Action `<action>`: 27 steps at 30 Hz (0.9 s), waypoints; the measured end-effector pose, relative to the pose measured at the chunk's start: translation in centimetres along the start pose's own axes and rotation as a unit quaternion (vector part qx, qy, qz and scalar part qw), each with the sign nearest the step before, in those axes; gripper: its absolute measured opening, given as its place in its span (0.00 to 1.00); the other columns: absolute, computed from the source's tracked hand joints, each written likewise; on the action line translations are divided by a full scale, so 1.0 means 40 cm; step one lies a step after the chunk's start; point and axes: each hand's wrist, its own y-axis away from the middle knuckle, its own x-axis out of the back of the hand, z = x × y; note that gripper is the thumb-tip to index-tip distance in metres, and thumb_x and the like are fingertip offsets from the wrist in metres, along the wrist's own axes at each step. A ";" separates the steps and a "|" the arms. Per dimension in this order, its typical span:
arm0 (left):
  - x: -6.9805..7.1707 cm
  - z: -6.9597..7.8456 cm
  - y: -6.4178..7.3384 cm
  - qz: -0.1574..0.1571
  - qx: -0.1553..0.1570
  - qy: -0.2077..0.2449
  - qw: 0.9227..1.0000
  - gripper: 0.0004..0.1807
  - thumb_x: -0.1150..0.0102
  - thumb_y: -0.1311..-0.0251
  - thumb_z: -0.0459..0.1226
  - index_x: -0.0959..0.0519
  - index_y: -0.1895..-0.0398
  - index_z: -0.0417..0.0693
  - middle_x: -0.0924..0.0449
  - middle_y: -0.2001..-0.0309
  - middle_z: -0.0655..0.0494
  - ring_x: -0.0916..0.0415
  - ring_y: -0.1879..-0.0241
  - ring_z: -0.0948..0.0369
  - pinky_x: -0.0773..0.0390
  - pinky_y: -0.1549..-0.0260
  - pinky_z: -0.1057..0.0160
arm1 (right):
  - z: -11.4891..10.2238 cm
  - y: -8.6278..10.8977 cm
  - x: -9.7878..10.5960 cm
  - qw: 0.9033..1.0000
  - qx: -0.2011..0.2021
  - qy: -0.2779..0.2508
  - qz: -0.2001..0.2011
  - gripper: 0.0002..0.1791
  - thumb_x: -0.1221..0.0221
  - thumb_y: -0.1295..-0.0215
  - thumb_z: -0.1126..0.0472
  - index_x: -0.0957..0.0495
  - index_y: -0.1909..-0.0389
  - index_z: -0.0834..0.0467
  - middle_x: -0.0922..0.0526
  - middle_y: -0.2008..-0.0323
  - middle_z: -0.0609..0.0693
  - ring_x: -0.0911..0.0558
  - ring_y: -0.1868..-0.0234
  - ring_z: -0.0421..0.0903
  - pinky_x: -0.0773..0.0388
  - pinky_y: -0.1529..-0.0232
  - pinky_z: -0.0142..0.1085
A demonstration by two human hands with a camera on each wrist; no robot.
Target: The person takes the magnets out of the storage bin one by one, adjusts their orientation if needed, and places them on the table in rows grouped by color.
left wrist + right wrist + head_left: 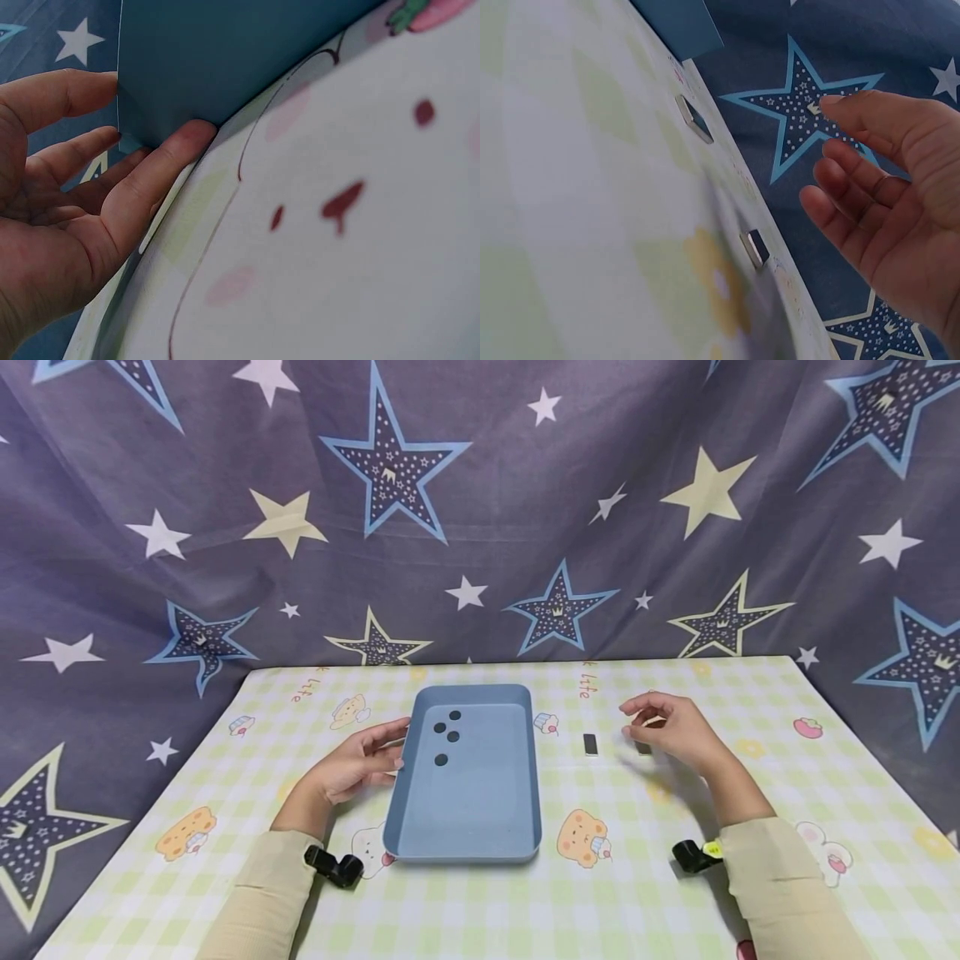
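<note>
A blue-grey rectangular tray [480, 802] lies on the table, with several small dark discs [441, 760] on its floor toward the far left. My left hand [363, 763] touches the tray's left wall from outside, its fingers loosely bent; the left wrist view shows the thumb [169, 161] against that wall. To the right of the tray, a small black rectangular piece with a silvery edge [590, 744] lies on the cloth. My right hand [667, 727] hovers above a second such piece [755, 249], which it partly hides in the head view. Nothing shows between its loosely bent fingers.
A checked tablecloth [637, 902] with cartoon prints covers the table. Behind it hangs a dark curtain [495, 527] patterned with stars. A small black camera [337, 866] is on the left wrist, another [693, 856] on the right.
</note>
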 end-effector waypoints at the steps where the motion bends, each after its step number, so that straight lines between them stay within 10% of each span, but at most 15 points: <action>1: 0.000 0.000 0.000 0.000 0.000 0.000 1.000 0.41 0.46 0.38 0.24 0.52 0.23 0.38 0.51 0.26 0.36 0.38 0.33 0.49 0.20 0.54 0.54 | -0.003 0.000 -0.002 1.000 0.004 0.000 0.001 0.17 0.34 0.40 0.67 0.21 0.50 0.67 0.22 0.54 0.66 0.20 0.61 0.48 0.21 0.61 0.32; 27: -0.008 0.008 0.005 0.006 0.000 -0.007 1.000 0.41 0.45 0.38 0.25 0.52 0.23 0.38 0.50 0.26 0.36 0.41 0.31 0.45 0.20 0.53 0.54 | -0.085 0.000 -0.057 0.996 0.083 0.004 0.044 0.11 0.35 0.41 0.72 0.19 0.57 0.66 0.18 0.61 0.57 0.20 0.64 0.43 0.22 0.60 0.29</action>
